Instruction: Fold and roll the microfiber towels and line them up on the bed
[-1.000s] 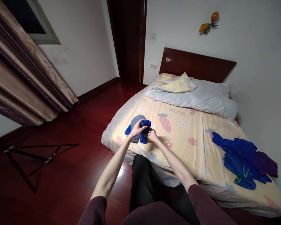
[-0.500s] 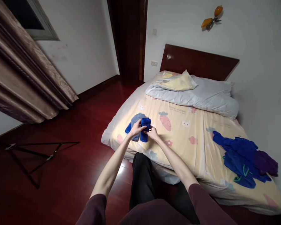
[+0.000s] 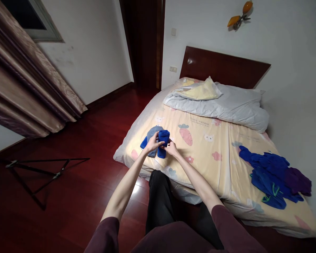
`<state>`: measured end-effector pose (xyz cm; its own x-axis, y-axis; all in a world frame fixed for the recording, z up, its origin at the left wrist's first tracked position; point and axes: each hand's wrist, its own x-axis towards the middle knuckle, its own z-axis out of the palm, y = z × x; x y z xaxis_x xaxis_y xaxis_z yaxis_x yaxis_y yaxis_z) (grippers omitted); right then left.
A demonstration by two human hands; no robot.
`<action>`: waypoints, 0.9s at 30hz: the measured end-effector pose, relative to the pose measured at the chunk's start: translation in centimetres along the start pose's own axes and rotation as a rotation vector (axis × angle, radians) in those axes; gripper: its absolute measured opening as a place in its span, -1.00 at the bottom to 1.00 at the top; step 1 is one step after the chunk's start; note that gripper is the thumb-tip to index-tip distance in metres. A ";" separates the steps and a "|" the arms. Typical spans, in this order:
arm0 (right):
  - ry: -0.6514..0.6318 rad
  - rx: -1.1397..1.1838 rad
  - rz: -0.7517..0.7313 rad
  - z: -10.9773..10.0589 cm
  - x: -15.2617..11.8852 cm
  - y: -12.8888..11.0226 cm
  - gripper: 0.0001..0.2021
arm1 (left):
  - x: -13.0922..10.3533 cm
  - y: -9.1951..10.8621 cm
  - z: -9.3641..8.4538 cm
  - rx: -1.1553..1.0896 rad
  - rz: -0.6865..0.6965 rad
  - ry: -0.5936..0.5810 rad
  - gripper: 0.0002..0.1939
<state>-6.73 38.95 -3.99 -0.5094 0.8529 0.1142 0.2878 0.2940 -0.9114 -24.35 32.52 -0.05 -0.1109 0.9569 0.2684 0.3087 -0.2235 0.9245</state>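
A blue cloth rolled into a compact bundle (image 3: 163, 137) stands in front of me, its layered end facing up. My left hand (image 3: 153, 143) grips it from the left, the thumb across its front. From the right, my right hand (image 3: 171, 148) pinches its side with bent fingers. Just behind and left of it, a grey-blue folded cloth (image 3: 153, 131) lies on the bed, with a piece of blue cloth (image 3: 144, 142) showing at its left edge. My left hand partly covers these folded pieces. What kind of garment the roll is, I cannot tell.
The bed (image 3: 205, 168) has a cream patterned sheet. Loose blue clothes (image 3: 271, 168) and a purple garment (image 3: 297, 181) lie heaped at its right. A bunched quilt (image 3: 237, 105) rests near the headboard (image 3: 223, 66). Black tripod legs (image 3: 46, 172) stand on the floor at left.
The whole view has shifted very slightly. Both hands stay on the blue roll in nearly the same pose.
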 end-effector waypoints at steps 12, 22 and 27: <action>0.055 -0.001 0.094 -0.8 -2.1 2.1 0.16 | -1.7 -0.8 0.1 0.223 -0.049 0.123 0.12; -0.111 0.350 0.345 -6.2 -18.3 11.2 -0.46 | -18.9 -4.8 10.1 0.141 -0.295 -0.245 -0.47; 0.313 0.287 0.492 -15.7 -28.1 15.2 -0.60 | -29.0 -6.2 14.7 0.428 -0.102 -0.204 -0.60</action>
<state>24.67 26.26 -14.84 -0.1005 0.9567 -0.2732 0.1766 -0.2531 -0.9512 -9.15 8.86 -17.60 0.0131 0.9964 0.0838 0.6714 -0.0709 0.7377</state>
